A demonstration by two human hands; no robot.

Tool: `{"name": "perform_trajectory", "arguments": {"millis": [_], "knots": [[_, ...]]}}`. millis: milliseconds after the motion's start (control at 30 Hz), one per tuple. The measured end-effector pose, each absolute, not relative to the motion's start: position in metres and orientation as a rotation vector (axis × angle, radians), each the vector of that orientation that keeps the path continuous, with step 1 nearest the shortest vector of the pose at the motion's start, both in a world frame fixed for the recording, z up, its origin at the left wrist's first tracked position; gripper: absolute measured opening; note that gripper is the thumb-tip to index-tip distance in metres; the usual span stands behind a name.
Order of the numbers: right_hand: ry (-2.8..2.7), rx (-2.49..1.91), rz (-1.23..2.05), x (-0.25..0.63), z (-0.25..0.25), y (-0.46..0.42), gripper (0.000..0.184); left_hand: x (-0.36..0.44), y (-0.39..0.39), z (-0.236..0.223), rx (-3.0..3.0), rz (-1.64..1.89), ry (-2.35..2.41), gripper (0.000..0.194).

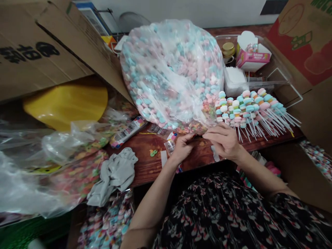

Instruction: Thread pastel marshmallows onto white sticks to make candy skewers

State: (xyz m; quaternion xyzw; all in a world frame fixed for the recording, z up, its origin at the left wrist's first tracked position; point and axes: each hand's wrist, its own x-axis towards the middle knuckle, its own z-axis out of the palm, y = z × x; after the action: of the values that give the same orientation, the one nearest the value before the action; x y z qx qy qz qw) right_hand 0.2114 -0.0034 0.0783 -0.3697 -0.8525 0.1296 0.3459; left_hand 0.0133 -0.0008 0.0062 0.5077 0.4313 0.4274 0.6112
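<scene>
My left hand [183, 147] is closed over the front part of the table, its thumb and fingers pressed together on something small and dark that I cannot make out. Just right of it, my right hand [223, 140] has its fingers bent in a pinch, and what they hold is hidden. Beyond both hands lies a big clear bag of pink, blue and white candies [168, 72], with small ring-shaped gummies [193, 127] along its near edge. Close to my right hand is a pile of candy skewers [250, 107] on white sticks.
A grey cloth [116, 173] lies at the table's left front, near a bag of colourful gummies [80, 180]. Loose gummies [153, 152] rest on the wooden table [145, 169]. A clear plastic bin [277, 74] stands at the back right. Cardboard boxes [38, 41] flank the table.
</scene>
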Motion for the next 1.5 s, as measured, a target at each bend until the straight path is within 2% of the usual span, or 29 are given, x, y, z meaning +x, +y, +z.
{"name": "perform_trajectory", "arguments": {"millis": [167, 267, 467, 600, 867, 1067, 1200, 1300, 1400, 1500], "knots": [[-2.616, -1.135, 0.217, 0.209, 0.103, 0.013, 0.033, 0.018, -0.001, 0.002, 1.287, 0.992, 1.05, 0.015], [-2.724, -1.139, 0.344, 0.207, 0.11, 0.017, 0.035, 0.018, -0.002, -0.001, 1.246, 0.975, 1.101, 0.017], [-2.785, -1.146, 0.607, 0.195, 0.114, 0.03, 0.02, 0.019, 0.002, -0.004, 1.403, 0.886, 1.093, 0.022], [-2.77, -1.066, 0.682, 0.191, 0.104, 0.035, 0.02, 0.021, 0.002, -0.008, 1.377, 0.876, 1.048, 0.022], [-2.722, -1.037, 0.265, 0.201, 0.1, 0.03, 0.022, 0.022, 0.004, -0.007, 1.14, 0.887, 0.928, 0.018], [-2.751, -1.041, 0.228, 0.204, 0.109, 0.029, 0.018, 0.027, 0.008, 0.001, 1.281, 0.937, 0.903, 0.026], [-2.676, -1.007, 0.392, 0.206, 0.105, 0.032, 0.022, 0.03, 0.007, 0.003, 1.235, 0.995, 0.934, 0.019], [-2.486, -0.952, 0.654, 0.208, 0.097, 0.035, 0.022, 0.03, 0.006, 0.006, 1.142, 1.006, 0.907, 0.024], [-2.299, -0.933, 0.948, 0.207, 0.088, 0.038, 0.012, 0.031, 0.003, 0.008, 1.092, 1.007, 0.887, 0.031], [-2.193, -0.873, 1.158, 0.202, 0.078, 0.038, 0.014, 0.033, 0.0, 0.008, 1.107, 0.974, 0.879, 0.033]]}}
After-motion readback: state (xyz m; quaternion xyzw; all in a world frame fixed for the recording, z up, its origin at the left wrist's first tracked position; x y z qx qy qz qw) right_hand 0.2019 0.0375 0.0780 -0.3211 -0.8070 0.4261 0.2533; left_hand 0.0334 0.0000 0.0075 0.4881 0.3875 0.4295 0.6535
